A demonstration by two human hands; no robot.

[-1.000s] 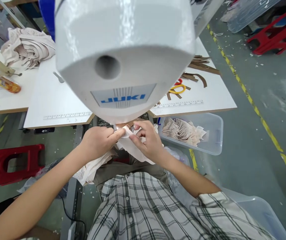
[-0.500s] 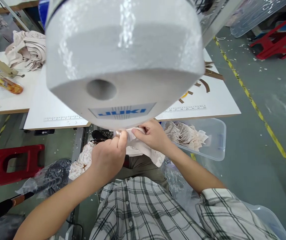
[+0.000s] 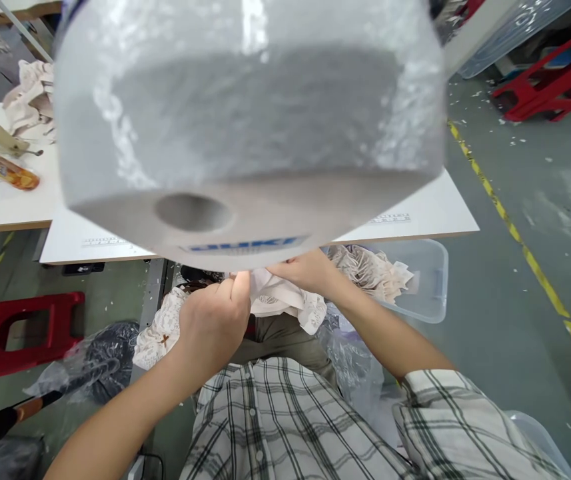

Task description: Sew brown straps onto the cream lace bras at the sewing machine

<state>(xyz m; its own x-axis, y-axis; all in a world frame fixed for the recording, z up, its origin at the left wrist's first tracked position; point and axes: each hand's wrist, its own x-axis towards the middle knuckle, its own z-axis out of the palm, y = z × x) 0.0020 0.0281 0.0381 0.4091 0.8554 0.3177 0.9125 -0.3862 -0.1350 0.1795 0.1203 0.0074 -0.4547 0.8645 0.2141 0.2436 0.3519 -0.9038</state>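
Observation:
A pale lace fabric piece (image 3: 285, 297) hangs between my two hands, just under the front of a white JUKI sewing machine head (image 3: 250, 120). My left hand (image 3: 218, 320) is closed on the fabric's left edge, thumb uppermost. On its right side my right hand (image 3: 305, 272) pinches the cloth, its fingertips partly covered by the machine head. The needle area is hidden behind that head. More white lace fabric (image 3: 160, 330) is bunched to the left of my left hand.
A clear plastic bin (image 3: 422, 283) with stacked pale fabric pieces (image 3: 370, 270) stands at the right below the white table (image 3: 430, 210). A red stool (image 3: 60, 327) is on the left. An orange bottle (image 3: 2, 167) lies on the left table, near folded cloth (image 3: 30, 100).
My view has moved closer to the machine head, which now fills more of the picture and covers more of my right fingertips. Both hands keep hold of the fabric.

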